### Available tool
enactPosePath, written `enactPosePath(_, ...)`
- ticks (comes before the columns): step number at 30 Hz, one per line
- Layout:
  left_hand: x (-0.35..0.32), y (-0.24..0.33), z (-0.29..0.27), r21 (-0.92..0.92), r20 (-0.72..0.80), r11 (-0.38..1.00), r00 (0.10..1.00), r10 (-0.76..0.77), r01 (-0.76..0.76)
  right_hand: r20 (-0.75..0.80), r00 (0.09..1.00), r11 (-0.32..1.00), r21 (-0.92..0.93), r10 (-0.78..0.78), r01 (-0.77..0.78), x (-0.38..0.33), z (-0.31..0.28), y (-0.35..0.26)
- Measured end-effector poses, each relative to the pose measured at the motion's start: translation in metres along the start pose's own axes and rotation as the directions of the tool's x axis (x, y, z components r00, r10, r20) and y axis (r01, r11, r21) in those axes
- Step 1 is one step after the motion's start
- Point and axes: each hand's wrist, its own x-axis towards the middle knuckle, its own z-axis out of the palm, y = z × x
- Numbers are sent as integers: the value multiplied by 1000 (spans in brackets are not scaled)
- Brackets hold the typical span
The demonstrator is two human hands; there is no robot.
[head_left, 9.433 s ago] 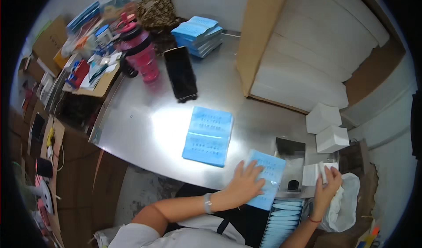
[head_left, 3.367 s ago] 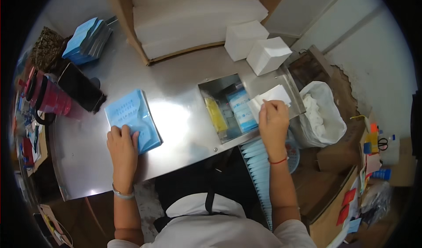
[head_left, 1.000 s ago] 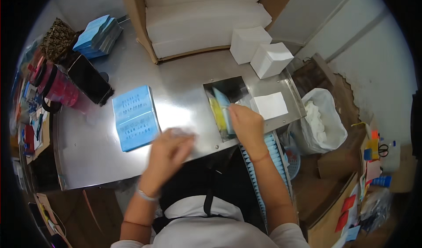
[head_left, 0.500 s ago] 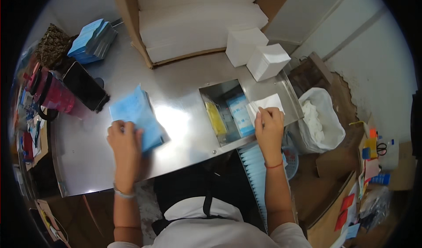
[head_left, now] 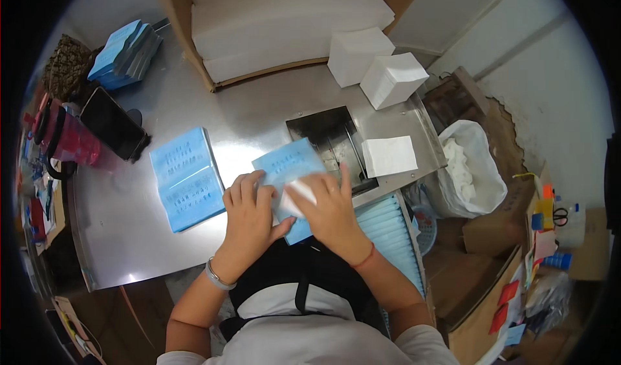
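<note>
My left hand [head_left: 249,206] grips the left edge of a thin blue printed packet [head_left: 288,158], with its thumb near the lower part. Over the same packet is my right hand [head_left: 328,213], blurred by motion, its index finger stretched forward. Under its other fingers is a small folded white paper [head_left: 299,197], lying against the packet. I cannot tell whether it is in the packet or on top. A stack of similar blue packets [head_left: 185,181] lies to the left of my left hand. To the right, a small pile of folded white paper [head_left: 390,157] rests on the metal table.
A dark rectangular opening [head_left: 328,135] is set in the metal table [head_left: 129,236]. White paper blocks [head_left: 391,84] and a large carton [head_left: 194,54] stand behind. A phone [head_left: 113,124], pink bottle [head_left: 74,139] and blue stacks [head_left: 126,54] are left; a lined bin [head_left: 488,184] is right.
My left hand has moved right from the blue stack, now with one blue packet. My right hand has moved left from the white pile with a folded paper. The opening's inside looks darker.
</note>
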Motion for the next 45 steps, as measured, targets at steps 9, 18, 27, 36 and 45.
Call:
enactPosePath(9,-7,13,4,176,81,965,979,185,-196,-421,851,901,-150,313,-406,-4,-32,59)
enactPosePath(18,40,22,4,301,170,940,979,111,-159,-357,852,858,-204,382,-471,-15,-41,74)
enactPosePath(27,22,-7,-8,97,96,960,963,253,-262,-34,996,997,7,-78,79,-20,-6,-31)
enactPosePath(36,9,54,-13,-677,290,734,934,210,46,88,925,904,-263,370,-337,38,5,63)
enactPosePath(45,-23,-56,-53,142,-174,973,973,-154,180,-481,810,799,-311,335,-515,-11,-17,60)
